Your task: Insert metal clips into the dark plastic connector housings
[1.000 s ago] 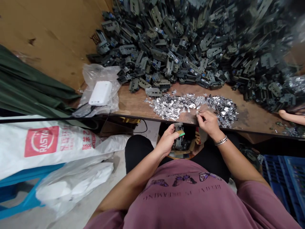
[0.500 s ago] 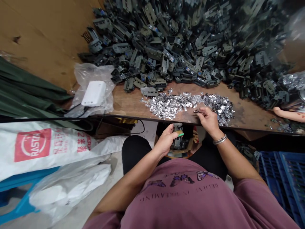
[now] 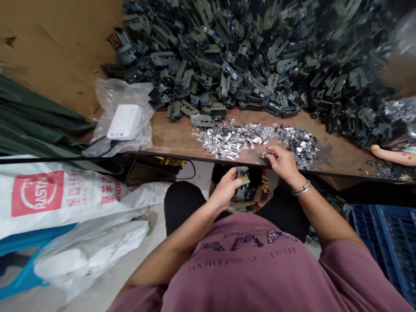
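My left hand (image 3: 227,189) is closed around a grey-green plastic part (image 3: 241,172) just below the table's front edge. Green and yellow tape or wrapping shows at its thumb. Over the edge of the tabletop, my right hand (image 3: 282,163) pinches a small shiny piece (image 3: 264,155) between thumb and fingertips. Behind and beside that hand lies a heap of small silvery metal pieces (image 3: 224,141), with a darker heap of them (image 3: 300,145) at its right. Under the left hand, between the knees, stands a container holding more grey plastic parts (image 3: 243,193).
A large pile of grey-green plastic parts (image 3: 221,65) covers the back of the wooden table (image 3: 165,134). A white power bank (image 3: 125,122) lies on clear plastic at left. A white sack (image 3: 39,195) is at lower left, blue crates (image 3: 386,234) at right.
My right hand has shifted slightly, and the small piece at its fingertips now looks bright rather than dark. My left hand keeps its grip; the whole view has moved a little.
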A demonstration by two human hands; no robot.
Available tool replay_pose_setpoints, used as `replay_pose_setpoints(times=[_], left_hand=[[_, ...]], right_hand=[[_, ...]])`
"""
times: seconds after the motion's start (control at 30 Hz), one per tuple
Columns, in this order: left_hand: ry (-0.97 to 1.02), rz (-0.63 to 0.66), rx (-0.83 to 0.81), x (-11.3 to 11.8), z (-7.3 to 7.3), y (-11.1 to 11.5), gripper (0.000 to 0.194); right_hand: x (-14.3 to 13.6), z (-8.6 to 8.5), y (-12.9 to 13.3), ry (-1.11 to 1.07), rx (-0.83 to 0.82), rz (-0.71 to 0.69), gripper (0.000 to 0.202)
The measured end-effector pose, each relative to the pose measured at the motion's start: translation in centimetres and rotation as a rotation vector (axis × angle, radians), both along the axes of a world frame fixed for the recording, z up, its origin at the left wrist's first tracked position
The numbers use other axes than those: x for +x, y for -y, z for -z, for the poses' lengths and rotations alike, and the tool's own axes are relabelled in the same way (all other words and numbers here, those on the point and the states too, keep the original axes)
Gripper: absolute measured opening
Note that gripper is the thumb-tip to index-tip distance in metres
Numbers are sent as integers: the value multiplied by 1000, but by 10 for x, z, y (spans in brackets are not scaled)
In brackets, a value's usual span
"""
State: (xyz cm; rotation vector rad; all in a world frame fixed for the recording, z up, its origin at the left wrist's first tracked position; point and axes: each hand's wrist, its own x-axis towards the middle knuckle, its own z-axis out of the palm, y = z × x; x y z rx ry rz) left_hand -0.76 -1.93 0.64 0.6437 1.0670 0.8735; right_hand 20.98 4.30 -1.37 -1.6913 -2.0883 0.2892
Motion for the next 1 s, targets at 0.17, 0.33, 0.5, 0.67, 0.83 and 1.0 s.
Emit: replay_pose_setpoints(times=[0.17, 0.33, 0.5, 0.67, 0.83, 1.0], left_hand=[[4, 21, 8, 1, -1, 1, 28], [-4, 0, -1, -3, 0, 1, 31], [11, 9, -10, -1, 0, 1, 32], [7, 12, -4, 1, 2, 1, 30], [-4, 16, 30, 0, 6, -1, 33], [-19, 19, 43, -3, 7, -1, 36]], right_hand=[[-1, -4, 3, 260, 18, -63, 23], [10, -3, 11, 285, 85, -3, 25], [19, -3, 11, 400, 6, -33, 23], [22, -2, 7, 400, 5, 32, 24], [12, -6, 10, 434, 23, 16, 28], [3, -9, 16, 427, 36, 55, 17]])
